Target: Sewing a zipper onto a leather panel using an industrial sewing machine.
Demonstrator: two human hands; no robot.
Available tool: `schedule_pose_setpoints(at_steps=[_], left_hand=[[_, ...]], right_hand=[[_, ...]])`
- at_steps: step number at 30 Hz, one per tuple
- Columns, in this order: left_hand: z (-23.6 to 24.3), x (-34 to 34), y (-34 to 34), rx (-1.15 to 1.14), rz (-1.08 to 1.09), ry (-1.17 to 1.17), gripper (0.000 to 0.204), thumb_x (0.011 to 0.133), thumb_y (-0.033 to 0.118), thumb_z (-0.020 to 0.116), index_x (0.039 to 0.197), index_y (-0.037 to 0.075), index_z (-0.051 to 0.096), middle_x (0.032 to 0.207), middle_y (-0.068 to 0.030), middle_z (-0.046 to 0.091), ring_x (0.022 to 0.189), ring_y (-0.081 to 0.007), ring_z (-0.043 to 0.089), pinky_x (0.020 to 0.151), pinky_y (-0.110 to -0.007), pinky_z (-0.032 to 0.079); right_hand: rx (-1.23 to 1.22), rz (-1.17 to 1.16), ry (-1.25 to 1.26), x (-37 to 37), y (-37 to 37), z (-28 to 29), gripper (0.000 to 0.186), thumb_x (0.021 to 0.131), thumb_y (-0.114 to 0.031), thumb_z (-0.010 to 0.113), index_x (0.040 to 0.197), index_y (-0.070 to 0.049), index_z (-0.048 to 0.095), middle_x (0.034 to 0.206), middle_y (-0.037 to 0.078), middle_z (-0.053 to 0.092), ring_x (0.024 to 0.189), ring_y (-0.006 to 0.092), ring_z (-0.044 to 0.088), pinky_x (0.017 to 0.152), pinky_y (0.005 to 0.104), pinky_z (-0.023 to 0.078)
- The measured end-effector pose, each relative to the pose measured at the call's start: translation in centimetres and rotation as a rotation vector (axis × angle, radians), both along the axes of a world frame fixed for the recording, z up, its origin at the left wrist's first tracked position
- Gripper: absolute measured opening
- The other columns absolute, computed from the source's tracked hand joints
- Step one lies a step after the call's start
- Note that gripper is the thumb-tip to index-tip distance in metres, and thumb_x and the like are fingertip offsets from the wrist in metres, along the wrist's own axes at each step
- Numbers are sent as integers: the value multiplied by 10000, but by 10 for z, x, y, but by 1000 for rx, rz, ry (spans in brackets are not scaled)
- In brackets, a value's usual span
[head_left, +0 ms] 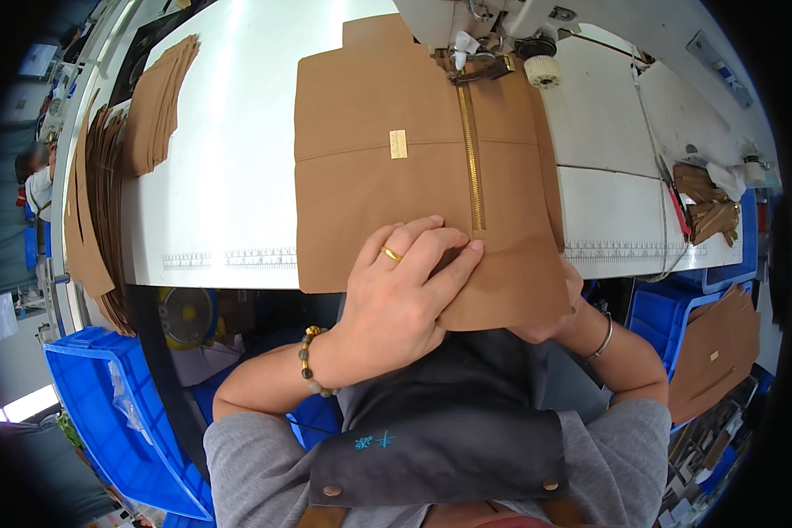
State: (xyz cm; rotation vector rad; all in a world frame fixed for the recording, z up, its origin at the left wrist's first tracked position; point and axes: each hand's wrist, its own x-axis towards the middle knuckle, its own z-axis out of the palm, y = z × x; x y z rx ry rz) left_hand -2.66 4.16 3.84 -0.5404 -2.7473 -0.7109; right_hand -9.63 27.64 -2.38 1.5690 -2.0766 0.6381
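Left hand [405, 277], grip open, presses the brown panel [361, 207], nearest the zip [472, 167] running lengthwise ahead; right hand's [568, 324] grip, partly hidden underneath, cannot be determined.

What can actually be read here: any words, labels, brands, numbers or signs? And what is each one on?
Dark apron: blue characters on its folded-over bib; I won't copy them out.
Ruler scale on the white table: evenly spaced marks; any figures are too small to read.
Gold label on the brown panel: too small to make out any lettering.
White sewing machine: no readable text.
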Motion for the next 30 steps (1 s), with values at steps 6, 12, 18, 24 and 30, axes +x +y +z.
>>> schedule_pose_setpoints(at_steps=[6,12,18,24,30], left_hand=[[2,0,2,-3,-1,-20,515,720,123,753,1232,69,771,1197,-72,681,1179,-339,654,963,-441,498],[12,0,-1,-98,-32,-100,649,684,284,830,1296,90,741,1314,-102,642,1284,-352,613,1028,-501,479],[15,9,-3,-120,-41,-150,828,736,622,822,1361,93,699,1442,-153,601,1378,-370,559,1105,-568,433],[8,9,0,-212,-32,-72,616,864,430,786,1370,91,692,1445,-122,619,1367,-311,577,1146,-583,401],[-7,5,1,-261,-16,105,491,860,254,795,1322,101,729,1345,-78,694,1276,-253,652,1141,-504,438]], right_hand=[[-4,2,26,0,-1,2,427,702,-161,741,1118,-81,798,1222,82,735,1140,309,709,900,380,613],[16,49,-16,-2,5,2,371,688,-158,762,1045,-58,784,1221,108,724,1121,321,713,885,409,621],[3,10,-201,-14,38,40,191,760,-90,765,936,-25,734,997,159,720,936,345,723,788,446,625],[-28,-107,-413,-33,16,68,196,822,-47,785,1007,-12,729,996,133,709,909,325,699,797,418,580],[119,5,-236,-25,-14,54,414,832,-173,797,1183,27,707,1181,161,691,1088,328,674,950,466,579]])
